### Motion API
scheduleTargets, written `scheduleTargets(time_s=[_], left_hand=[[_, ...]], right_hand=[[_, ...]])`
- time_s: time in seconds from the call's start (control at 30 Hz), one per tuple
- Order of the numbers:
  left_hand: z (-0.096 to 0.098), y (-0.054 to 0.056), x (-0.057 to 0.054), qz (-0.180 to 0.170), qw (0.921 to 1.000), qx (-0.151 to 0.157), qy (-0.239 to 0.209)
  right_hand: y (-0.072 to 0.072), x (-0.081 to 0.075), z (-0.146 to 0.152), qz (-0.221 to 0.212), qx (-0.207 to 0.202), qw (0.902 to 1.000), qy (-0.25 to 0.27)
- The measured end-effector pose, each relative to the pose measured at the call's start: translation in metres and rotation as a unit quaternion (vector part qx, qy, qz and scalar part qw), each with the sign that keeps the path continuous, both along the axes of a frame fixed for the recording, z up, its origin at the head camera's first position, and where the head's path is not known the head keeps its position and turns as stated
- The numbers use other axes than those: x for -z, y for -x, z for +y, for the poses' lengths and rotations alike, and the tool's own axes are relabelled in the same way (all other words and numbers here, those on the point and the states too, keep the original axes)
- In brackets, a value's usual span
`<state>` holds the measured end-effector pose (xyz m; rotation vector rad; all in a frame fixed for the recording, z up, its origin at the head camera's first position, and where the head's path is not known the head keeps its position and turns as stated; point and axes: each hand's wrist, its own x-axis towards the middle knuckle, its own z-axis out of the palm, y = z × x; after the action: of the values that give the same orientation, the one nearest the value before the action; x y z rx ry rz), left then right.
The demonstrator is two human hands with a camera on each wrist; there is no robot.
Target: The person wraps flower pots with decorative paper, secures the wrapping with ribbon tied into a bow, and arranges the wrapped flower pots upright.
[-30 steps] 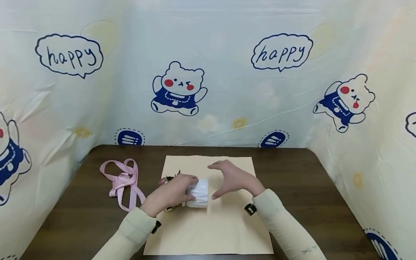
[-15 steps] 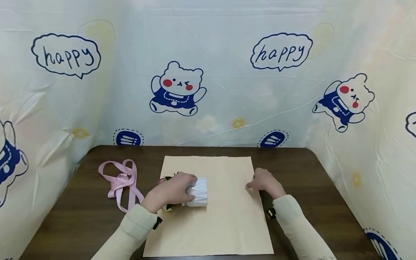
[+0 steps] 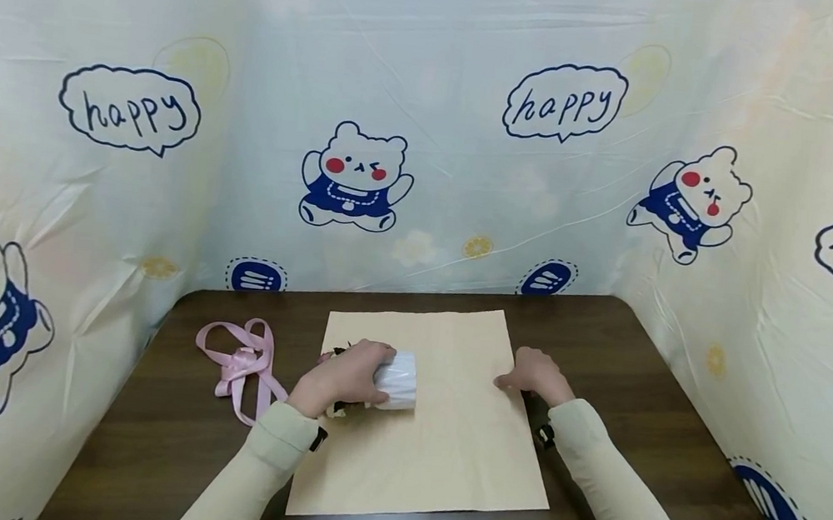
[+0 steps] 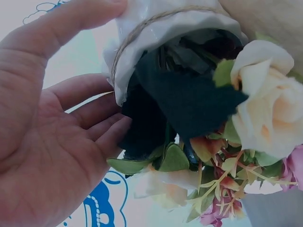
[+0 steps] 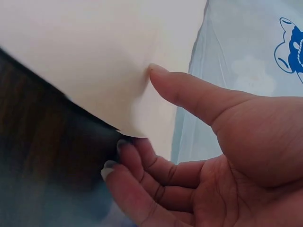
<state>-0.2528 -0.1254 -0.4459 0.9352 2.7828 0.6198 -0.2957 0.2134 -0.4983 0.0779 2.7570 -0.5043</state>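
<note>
Lying on its side on the tan paper [image 3: 450, 456], the white pot [image 3: 400, 382] shows in the head view, left of the paper's middle. The left hand [image 3: 347, 377] grips it from above and hides most of the flowers [image 3: 337, 409]. Both sleeves [image 3: 239, 477] are cut off at the bottom, with the arms reaching up and apart. The right hand [image 3: 537, 375] pinches the paper's right edge. A pink ribbon [image 3: 248, 365] lies left of the paper on the brown table [image 3: 136, 434].

In the left wrist view, the thumb tip is cut off at the top; the other fingers go behind the pot. Dark leaves [image 4: 189, 97] hide much of its inside.

In the right wrist view, the thumb presses on top of the paper. Some fingers bend below it, partly hidden.
</note>
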Motion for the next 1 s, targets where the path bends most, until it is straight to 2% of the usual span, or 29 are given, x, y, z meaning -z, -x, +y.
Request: scheduleTargets(time_s=[0.23,0.43,0.73,1.0], left_hand=[[-0.002,0.006,0.002,0.006,0.9999,-0.001,0.011],[-0.003,0.008,0.001,0.026,0.9996,0.003,0.007],[-0.001,0.005,-0.003,0.013,0.9999,-0.005,-0.001],[0.003,0.001,-0.008,0.02,0.9998,0.0,-0.003]], right_hand=[[0.0,0.005,0.004,-0.004,-0.007,0.9999,0.013],[-0.005,0.002,0.01,0.014,-0.032,0.997,0.069],[-0.007,0.0,0.021,0.032,-0.075,0.9863,0.143],[-0.011,-0.002,0.028,0.021,-0.075,0.982,0.172]])
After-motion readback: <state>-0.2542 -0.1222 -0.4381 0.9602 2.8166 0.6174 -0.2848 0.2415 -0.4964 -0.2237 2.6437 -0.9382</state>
